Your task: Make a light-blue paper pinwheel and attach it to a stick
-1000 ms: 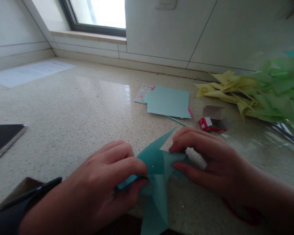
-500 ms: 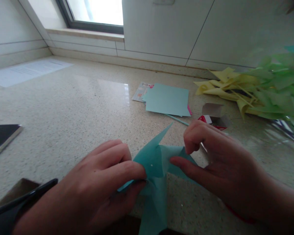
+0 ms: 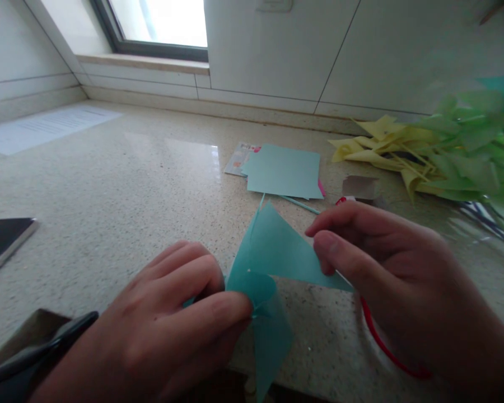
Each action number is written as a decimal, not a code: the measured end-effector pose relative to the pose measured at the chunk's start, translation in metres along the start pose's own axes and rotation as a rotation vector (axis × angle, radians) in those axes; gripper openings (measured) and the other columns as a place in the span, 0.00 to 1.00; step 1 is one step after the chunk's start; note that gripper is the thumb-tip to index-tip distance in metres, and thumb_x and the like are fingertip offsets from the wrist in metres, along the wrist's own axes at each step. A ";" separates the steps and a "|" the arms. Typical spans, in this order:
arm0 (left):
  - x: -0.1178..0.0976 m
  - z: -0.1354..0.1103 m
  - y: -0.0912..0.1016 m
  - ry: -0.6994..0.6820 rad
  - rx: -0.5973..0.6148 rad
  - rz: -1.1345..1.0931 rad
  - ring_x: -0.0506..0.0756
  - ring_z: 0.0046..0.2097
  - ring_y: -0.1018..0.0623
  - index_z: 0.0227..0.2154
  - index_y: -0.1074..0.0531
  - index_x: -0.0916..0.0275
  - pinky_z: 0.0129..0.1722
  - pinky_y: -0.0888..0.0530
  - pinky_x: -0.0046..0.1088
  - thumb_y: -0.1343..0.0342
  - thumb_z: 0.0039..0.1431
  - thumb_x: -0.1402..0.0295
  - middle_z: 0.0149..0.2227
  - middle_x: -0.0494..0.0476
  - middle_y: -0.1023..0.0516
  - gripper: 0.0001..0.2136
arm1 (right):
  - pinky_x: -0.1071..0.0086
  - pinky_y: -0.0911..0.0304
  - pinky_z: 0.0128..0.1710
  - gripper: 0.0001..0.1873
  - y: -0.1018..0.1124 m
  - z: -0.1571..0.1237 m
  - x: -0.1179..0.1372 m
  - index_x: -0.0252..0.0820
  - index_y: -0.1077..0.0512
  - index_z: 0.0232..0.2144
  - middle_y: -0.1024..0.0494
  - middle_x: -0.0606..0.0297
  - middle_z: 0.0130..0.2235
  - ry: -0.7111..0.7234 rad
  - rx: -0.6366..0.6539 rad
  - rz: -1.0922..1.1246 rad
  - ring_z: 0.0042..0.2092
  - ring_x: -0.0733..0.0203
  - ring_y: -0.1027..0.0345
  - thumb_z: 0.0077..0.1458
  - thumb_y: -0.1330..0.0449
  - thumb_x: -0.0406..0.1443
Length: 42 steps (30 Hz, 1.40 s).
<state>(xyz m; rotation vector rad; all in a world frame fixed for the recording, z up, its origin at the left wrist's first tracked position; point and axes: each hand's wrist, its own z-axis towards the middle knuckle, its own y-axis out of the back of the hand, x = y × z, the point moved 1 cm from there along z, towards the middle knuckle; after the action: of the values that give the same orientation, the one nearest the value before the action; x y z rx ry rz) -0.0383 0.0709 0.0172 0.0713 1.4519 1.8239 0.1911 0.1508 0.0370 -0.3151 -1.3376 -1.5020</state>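
A teal paper pinwheel (image 3: 288, 246) is between my hands, low in the middle of the view. My left hand (image 3: 185, 313) is closed, its thumb and forefinger pinching the paper near the centre, where one flap curls in. One blade lies opened out toward the right, and another hangs down past the counter edge. A small pale dot shows near the centre. My right hand (image 3: 373, 268) is at the right blade's edge, fingers loosely bent and slightly apart, fingertips touching or very close to the paper. A red band circles the right wrist.
Teal paper squares (image 3: 283, 170) lie ahead, a teal stick (image 3: 300, 205) by them. A small open box (image 3: 360, 187) stands behind my right hand. Yellow pinwheels (image 3: 386, 145) and green ones (image 3: 479, 134) are piled at right. A dark flat device (image 3: 6, 240) and printed sheet (image 3: 50, 127) lie left.
The right blade, folded inward before, has opened out flat. The pinwheel has turned a little, and my right hand has drawn back slightly to the blade's edge. My left hand still pinches the centre.
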 end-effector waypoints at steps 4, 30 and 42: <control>-0.003 0.000 0.001 -0.018 0.009 0.027 0.54 0.34 0.31 0.44 0.28 0.54 0.31 0.31 0.30 0.47 0.67 0.75 0.31 0.51 0.30 0.09 | 0.73 0.46 0.11 0.12 -0.001 0.000 -0.001 0.48 0.29 0.50 0.31 0.76 0.18 -0.017 0.050 0.078 0.17 0.66 0.40 0.65 0.44 0.39; -0.008 0.000 0.001 -0.057 -0.024 0.113 0.55 0.34 0.31 0.44 0.27 0.55 0.34 0.35 0.32 0.45 0.67 0.74 0.33 0.51 0.28 0.07 | 0.70 0.30 0.20 0.25 0.008 -0.001 0.010 0.55 0.37 0.63 0.17 0.69 0.32 0.110 0.094 -0.104 0.27 0.61 0.24 0.65 0.43 0.39; -0.008 0.000 -0.001 -0.069 -0.082 0.140 0.54 0.34 0.31 0.42 0.25 0.57 0.34 0.35 0.32 0.49 0.70 0.73 0.33 0.52 0.27 0.08 | 0.75 0.32 0.26 0.06 0.010 0.003 0.025 0.51 0.18 0.37 0.16 0.72 0.31 0.070 0.111 -0.095 0.28 0.66 0.26 0.59 0.36 0.35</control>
<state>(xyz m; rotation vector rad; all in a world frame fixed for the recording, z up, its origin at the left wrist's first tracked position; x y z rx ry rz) -0.0322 0.0657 0.0196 0.1977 1.3513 1.9725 0.1881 0.1425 0.0623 -0.1288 -1.3899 -1.4965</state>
